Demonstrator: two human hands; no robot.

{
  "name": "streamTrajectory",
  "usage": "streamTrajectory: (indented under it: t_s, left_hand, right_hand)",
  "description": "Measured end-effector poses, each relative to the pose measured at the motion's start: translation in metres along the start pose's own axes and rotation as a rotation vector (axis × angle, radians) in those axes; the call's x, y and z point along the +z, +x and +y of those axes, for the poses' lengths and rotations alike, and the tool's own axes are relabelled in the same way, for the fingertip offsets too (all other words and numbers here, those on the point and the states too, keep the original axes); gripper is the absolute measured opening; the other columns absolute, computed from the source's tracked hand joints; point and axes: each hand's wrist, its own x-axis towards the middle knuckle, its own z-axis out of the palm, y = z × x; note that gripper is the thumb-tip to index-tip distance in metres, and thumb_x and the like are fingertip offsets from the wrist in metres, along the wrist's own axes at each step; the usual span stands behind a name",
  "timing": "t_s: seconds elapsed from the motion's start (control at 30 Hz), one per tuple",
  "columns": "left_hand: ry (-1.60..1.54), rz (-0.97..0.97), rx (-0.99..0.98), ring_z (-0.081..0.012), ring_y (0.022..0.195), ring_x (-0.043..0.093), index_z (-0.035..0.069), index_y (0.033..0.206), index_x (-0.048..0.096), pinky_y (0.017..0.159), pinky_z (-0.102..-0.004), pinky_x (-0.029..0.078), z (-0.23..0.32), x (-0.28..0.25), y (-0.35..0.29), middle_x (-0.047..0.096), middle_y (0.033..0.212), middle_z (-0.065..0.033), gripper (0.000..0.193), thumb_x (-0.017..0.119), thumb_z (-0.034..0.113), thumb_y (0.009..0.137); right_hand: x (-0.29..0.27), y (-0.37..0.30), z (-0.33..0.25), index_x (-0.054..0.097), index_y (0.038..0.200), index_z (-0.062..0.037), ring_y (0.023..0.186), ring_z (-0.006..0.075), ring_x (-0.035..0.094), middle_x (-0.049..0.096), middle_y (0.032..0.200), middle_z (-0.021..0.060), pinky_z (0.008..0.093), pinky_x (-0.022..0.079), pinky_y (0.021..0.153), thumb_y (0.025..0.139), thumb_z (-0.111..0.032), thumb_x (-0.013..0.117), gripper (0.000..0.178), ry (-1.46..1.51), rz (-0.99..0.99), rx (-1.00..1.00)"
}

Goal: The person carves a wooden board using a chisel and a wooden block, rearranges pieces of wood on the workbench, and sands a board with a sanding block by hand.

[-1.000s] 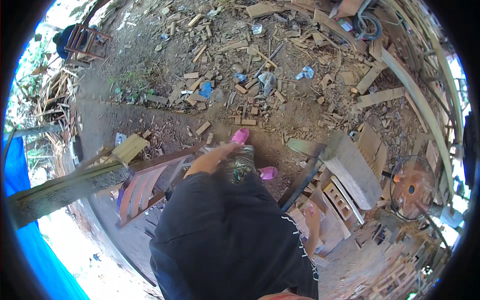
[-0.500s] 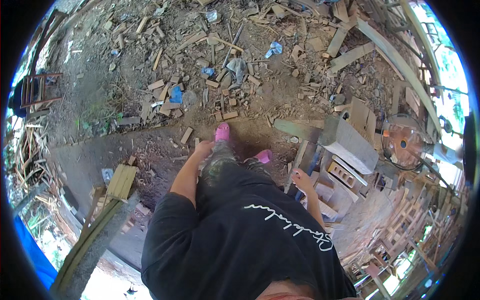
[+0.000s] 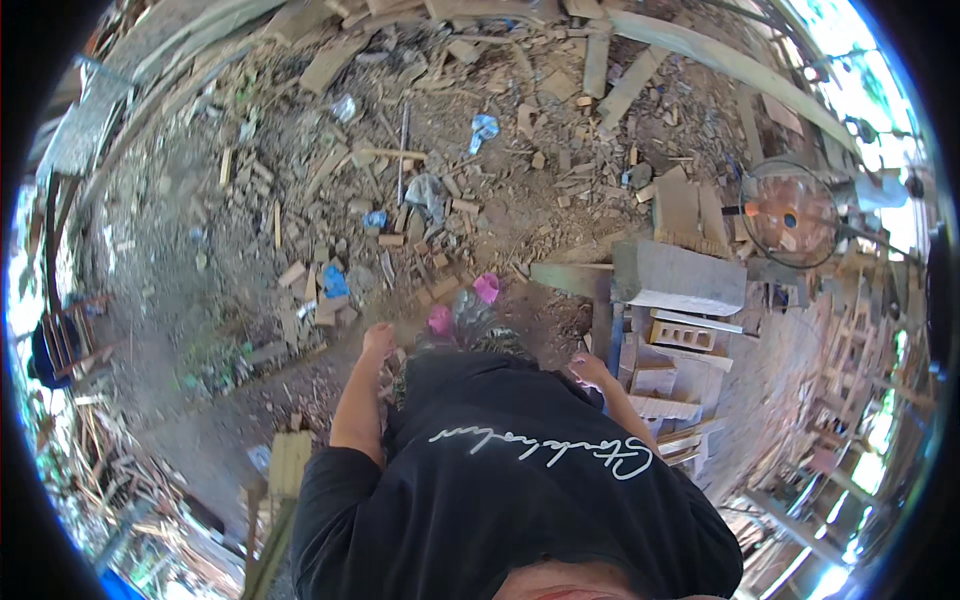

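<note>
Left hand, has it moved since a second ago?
Yes: judged against the blue scrap lying ahead, the left hand has moved forward and now shows closer to it.

Can't see into curled R hand (image 3: 588, 371) or L hand (image 3: 379, 340). Lose most of trousers (image 3: 503, 344) under black shirt (image 3: 500, 490); get pink slippers (image 3: 487, 289) only as a blur. Can't ID dark thing (image 3: 42, 352) at far L rim or tiny wood scraps (image 3: 538, 159). Catch just a bit of blue sheet (image 3: 118, 586), cut off at btm.
</note>
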Motion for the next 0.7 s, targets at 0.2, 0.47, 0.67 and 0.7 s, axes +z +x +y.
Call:
streamTrajectory:
  t_s: [0.2, 0.47, 0.67, 0.7]
  left_hand:
    - [0.02, -0.236, 0.038, -0.0155, 0.053, 0.055, 0.01, 0.108, 0.068, 0.048, -0.0314, 0.044, 0.093, 0.036, 0.047, 0.06, 0.069, -0.0022, 0.023, 0.06, 0.022, 0.09]
    - [0.367, -0.527, 0.003, -0.0095, 0.054, 0.047, 0.013, 0.1, 0.061, 0.044, -0.0285, 0.038, 0.207, 0.063, 0.097, 0.052, 0.07, 0.0023, 0.012, 0.06, 0.022, 0.092]
    - [0.794, -0.617, 0.087, -0.0128, 0.053, 0.054, 0.01, 0.092, 0.065, 0.041, -0.025, 0.037, 0.309, 0.092, 0.157, 0.061, 0.073, -0.0046, 0.011, 0.059, 0.019, 0.089]
    - [0.913, -0.733, 0.142, -0.0128, 0.053, 0.054, 0.01, 0.092, 0.065, 0.041, -0.025, 0.037, 0.335, 0.096, 0.17, 0.061, 0.073, -0.0046, 0.011, 0.059, 0.019, 0.089]
  right_hand:
    - [-0.018, 0.028, -0.03, 0.063, 0.118, -0.0083, 0.065, 0.0217, 0.066, 0.069, 0.087, 0.0131, 0.0355, 0.057, 0.059, 0.086, -0.031, 0.064, 0.04, 0.02, 0.069, -0.062]
    - [0.049, 0.025, 0.003, 0.064, 0.113, -0.0098, 0.063, 0.0175, 0.064, 0.068, 0.085, 0.0083, 0.0321, 0.052, 0.052, 0.085, -0.023, 0.062, 0.031, 0.44, 0.375, -0.117]
    - [0.252, 0.03, 0.019, 0.061, 0.084, -0.0144, 0.057, 0.0185, 0.059, 0.06, 0.065, 0.0043, 0.0369, 0.047, 0.048, 0.088, -0.029, 0.059, 0.015, 0.921, 0.521, 0.187]
    - [0.296, 0.013, 0.002, 0.061, 0.085, -0.0156, 0.064, 0.0202, 0.061, 0.061, 0.067, 0.0052, 0.0408, 0.048, 0.051, 0.088, -0.035, 0.06, 0.019, 1.016, 0.577, 0.273]
